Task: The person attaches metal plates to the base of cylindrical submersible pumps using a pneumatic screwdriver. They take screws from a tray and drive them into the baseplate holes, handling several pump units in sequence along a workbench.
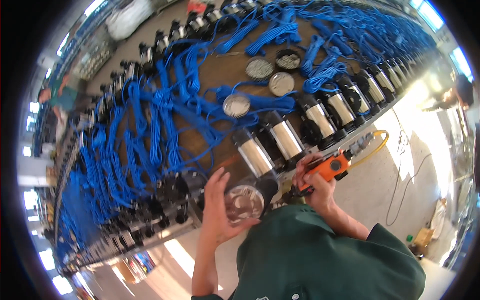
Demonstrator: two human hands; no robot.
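Two hands at work | apparently steadying round-faced motor housing (244, 204), lower centre, at bench (223, 70) edge | left hand (216, 214) grip: spread beside rim | right hand (317, 184) grip: wrapped around orange power tool (330, 168), right of centre | likely needed next: aligning tool, housing kept steady

Brown table (223, 67) with blue cable bundles (275, 34)

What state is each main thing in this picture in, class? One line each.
Left hand: spread, curved around near cylinder's round end
Right hand: closed on orange tool
Yellow hose: curved
Blue cables: mostly bundled
Metal cylinders: lined up along table edge
Rightmost round dish: uncovered, contents showing
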